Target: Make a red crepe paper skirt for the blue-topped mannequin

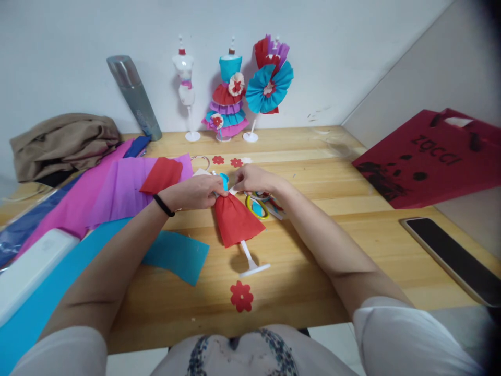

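Head: skirt top (pixel 227 199) apparently behind fingers (pixel 219 189)

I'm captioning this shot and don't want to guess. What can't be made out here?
All in the head view:
- Part of the red skirt's gathered top: behind the left hand.
- Exact grip of the right hand: too small, blurred.
- One end of the white case: cut off by the left edge.
- Lettering on the bottle: too small.

Even, soft light | faint wall shadows | edges stretched | right corners dark
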`<state>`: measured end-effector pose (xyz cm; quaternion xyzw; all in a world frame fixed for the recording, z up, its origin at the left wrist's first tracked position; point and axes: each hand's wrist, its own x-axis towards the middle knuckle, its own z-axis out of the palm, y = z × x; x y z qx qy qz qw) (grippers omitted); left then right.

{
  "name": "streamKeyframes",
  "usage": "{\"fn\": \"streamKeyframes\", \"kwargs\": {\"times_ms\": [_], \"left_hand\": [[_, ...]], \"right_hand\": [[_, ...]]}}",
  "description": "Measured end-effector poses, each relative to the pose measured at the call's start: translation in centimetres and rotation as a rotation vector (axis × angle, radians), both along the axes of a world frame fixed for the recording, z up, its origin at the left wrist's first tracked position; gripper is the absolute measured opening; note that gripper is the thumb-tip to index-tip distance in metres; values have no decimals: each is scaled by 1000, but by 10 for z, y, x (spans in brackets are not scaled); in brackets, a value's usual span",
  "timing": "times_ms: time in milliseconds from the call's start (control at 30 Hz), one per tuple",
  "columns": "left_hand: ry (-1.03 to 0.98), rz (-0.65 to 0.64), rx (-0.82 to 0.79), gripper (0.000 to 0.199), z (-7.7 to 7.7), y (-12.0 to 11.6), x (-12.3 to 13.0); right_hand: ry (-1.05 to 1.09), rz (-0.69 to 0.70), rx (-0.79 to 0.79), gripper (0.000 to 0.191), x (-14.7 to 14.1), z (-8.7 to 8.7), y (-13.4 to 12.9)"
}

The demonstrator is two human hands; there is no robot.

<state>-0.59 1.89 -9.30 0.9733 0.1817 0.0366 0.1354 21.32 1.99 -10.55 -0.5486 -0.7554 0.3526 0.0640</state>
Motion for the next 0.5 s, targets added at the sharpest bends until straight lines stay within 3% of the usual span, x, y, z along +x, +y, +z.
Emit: {"fn": "streamKeyframes", "kwargs": {"times_ms": [300, 500], "left_hand": [[3, 15, 10, 39, -1, -1, 1], [-14, 8, -6, 39, -2, 0, 2]], "right_hand": [[202, -83, -17, 11, -4, -4, -2], [364, -193, -102, 21, -8, -2, -3]]}}
